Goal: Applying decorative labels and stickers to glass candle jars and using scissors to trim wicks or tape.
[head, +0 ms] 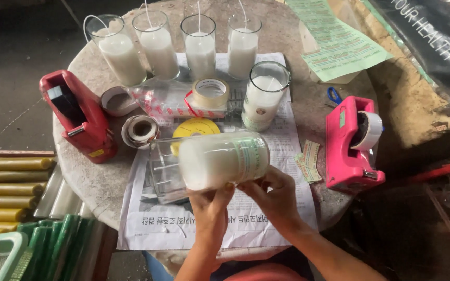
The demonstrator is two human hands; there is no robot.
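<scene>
A glass jar candle (209,161), filled with white wax, lies on its side above a sheet of newspaper (157,224). My left hand (209,200) grips it from below near the middle. At the jar's base end, my right hand (272,190) presses fingers on a pale green label (251,156). Several small printed labels (308,161) lie on the paper just to the right.
Several upright glass candles (157,47) line the back of the round stone table (89,177), one more (264,96) nearer. A red tape dispenser (79,117) sits left, a pink one (350,145) right. Tape rolls (210,92), blue scissors (334,96), green papers (339,41). Yellow candles (11,187) lie left.
</scene>
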